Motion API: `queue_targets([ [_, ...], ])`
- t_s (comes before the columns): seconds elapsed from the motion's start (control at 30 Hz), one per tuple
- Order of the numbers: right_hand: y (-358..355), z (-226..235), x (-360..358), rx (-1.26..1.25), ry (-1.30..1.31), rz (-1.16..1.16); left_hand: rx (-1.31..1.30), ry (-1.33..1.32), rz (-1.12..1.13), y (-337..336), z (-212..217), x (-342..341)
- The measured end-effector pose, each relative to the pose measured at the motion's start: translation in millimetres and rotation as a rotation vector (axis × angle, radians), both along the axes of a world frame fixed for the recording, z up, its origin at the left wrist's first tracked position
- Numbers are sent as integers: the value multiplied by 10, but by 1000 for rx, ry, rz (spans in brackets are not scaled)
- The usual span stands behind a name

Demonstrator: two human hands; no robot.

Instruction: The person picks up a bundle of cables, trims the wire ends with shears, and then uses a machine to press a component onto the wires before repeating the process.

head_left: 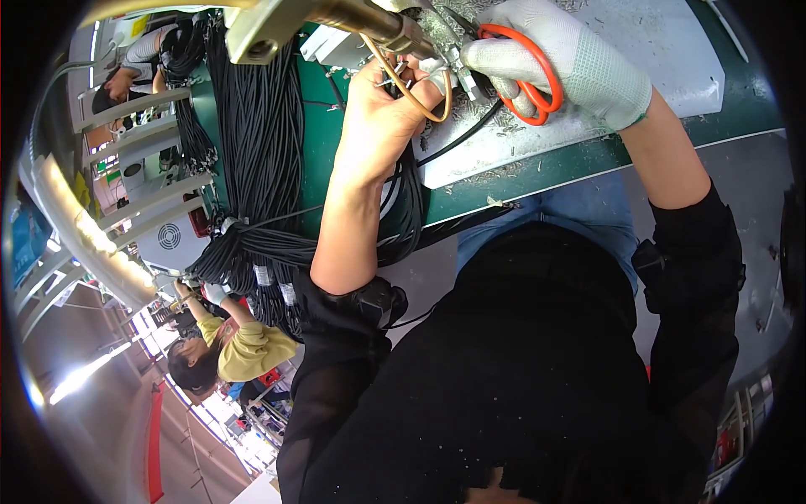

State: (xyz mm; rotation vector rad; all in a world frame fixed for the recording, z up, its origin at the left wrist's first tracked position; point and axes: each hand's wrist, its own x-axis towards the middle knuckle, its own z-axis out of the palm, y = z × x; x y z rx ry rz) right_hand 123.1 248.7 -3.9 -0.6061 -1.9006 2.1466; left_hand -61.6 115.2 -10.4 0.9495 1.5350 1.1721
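Right hand: white knit glove, fine mesh weave, closed around scissors with smooth, rounded orange-red loop handles. Left hand: back bare, fingers curled narrow beside small metal parts; cannot tell whether it grips one of them. These parts, silvery and angular, sit between the two hands, just beside the gloved fingertips. A thin black cable slants down-left from there, below the hands.

A tan tube loops in front of my left fingers and hides part of them. Above that hand, a metal cylinder adjoins a heavier fitting cut off by the top edge. The scissors' blades are hard to separate from the metal around them.

Under and right of the hands: a white board littered with short grey clippings, on a green counter. Left of my left hand, a thick hank of glossy black cables. Farther left in the room: a white box with a round grille, a lit tube lamp, and a co-worker in a yellow top.
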Motion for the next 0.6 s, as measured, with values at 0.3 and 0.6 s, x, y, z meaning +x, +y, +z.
queue_targets([
  [0.3, -545, 84, 532, 97, 5, -173, 204, 34, 279, -479, -129, 153],
  [0.6, -1040, 376, 662, 579, 76, -233, -74, 5, -317, -928, 328, 643],
])
